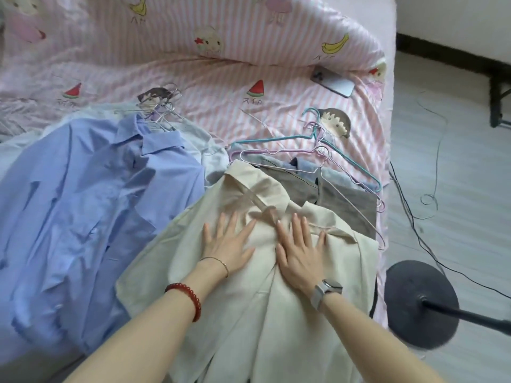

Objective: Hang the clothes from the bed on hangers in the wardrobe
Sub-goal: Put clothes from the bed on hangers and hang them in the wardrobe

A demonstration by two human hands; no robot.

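Observation:
A cream shirt (249,313) lies spread on the bed, on top of a grey garment (345,200). My left hand (226,241) and my right hand (300,250) both press flat on its chest, fingers straight, just below the collar. A blue shirt (83,203) lies to the left with metal hangers (163,117) at its collar. Several wire hangers (326,150), teal, pink and white, lie beyond the grey garment. The wardrobe is out of view.
The bed has a pink striped sheet (221,78) with cartoon prints. A phone (333,81) lies face down near the far right edge. On the floor to the right stand a round dark stand base (420,305) and loose cables (414,211).

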